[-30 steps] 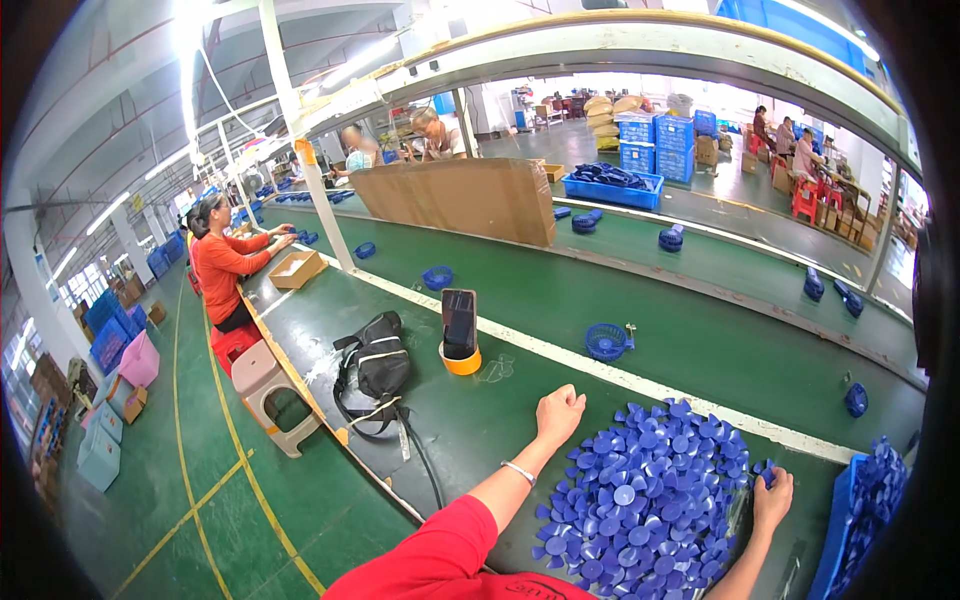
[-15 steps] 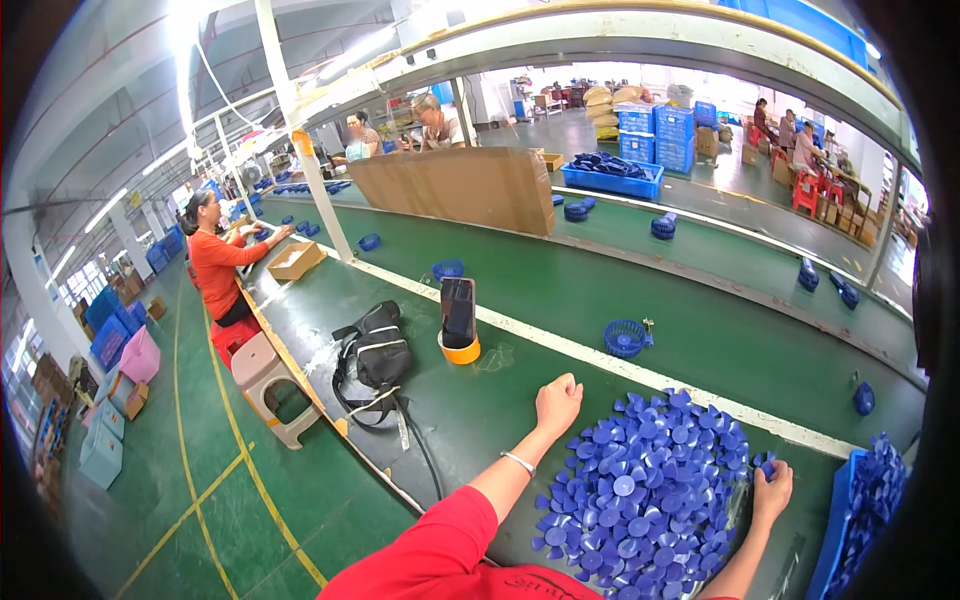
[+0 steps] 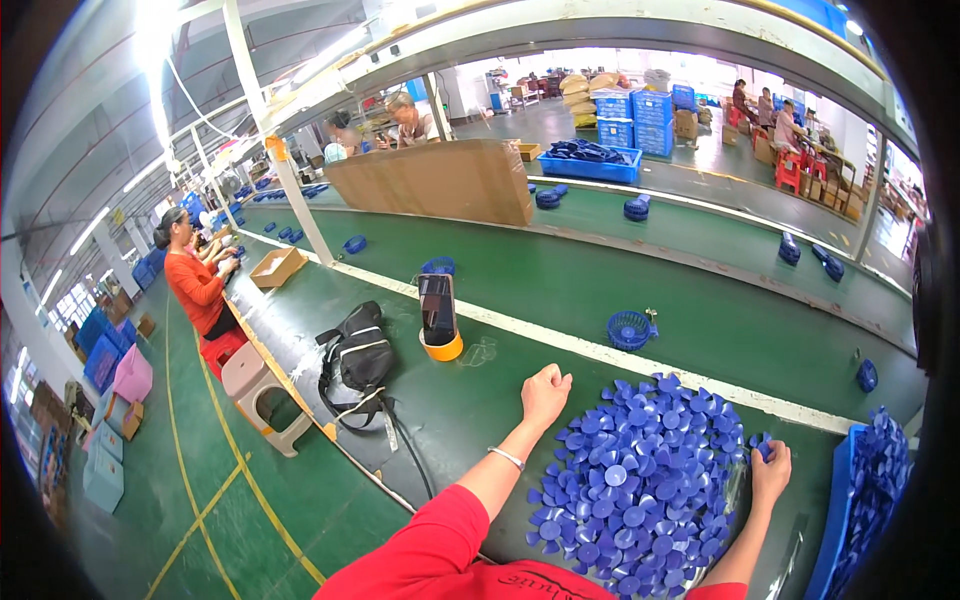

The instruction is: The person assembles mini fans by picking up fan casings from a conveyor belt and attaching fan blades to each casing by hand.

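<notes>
A broad heap of blue plastic fan blades (image 3: 640, 490) lies on the dark green bench in front of me. My left hand (image 3: 546, 394) is above the bench at the heap's far left edge. Its fingers are curled closed, and what they hold, if anything, is hidden. At the heap's right edge, my right hand (image 3: 770, 472) pinches a single fan blade (image 3: 761, 442) that sticks up past the fingertips. A blue bin (image 3: 838, 510) full of more blades stands to the right of this hand.
Beyond a white strip, a green belt carries a blue round fan housing (image 3: 629, 330). A phone (image 3: 437, 308) leans in a yellow tape roll (image 3: 441, 347), with a black bag (image 3: 362, 350) to its left. A cardboard sheet (image 3: 430, 185) stands behind. A co-worker in orange (image 3: 193, 285) sits far left.
My view has turned slightly, so the bench appears shifted left. The fan housing on the belt has moved right relative to the bench. Both my hands stay closed beside the heap.
</notes>
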`<state>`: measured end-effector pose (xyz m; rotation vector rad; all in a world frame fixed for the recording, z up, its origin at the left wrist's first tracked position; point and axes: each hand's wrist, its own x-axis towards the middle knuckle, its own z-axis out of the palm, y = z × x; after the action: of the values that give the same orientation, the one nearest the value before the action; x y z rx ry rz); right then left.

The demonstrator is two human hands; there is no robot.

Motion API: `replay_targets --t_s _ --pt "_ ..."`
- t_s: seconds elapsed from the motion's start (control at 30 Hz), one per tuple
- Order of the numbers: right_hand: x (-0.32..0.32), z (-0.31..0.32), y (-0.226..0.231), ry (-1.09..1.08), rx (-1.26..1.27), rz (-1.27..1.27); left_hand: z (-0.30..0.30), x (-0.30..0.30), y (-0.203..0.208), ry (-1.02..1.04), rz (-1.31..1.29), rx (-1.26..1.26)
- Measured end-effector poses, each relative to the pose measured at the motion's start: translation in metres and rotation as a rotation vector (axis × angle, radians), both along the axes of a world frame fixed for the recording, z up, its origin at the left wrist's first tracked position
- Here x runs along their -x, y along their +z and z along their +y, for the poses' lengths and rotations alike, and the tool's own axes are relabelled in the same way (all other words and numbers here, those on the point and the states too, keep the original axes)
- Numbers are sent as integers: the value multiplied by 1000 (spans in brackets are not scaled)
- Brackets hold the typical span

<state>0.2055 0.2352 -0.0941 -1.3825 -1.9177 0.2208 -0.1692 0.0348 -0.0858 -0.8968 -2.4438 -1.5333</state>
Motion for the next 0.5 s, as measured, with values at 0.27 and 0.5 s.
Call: replay_targets --t_s 0.27,0.5 --pt "16 -1 10 11 -8 19 10 17 7 63 -4 73" --pt "11 -6 6 -40 -32 3 96 25 18 -156 -128 207"
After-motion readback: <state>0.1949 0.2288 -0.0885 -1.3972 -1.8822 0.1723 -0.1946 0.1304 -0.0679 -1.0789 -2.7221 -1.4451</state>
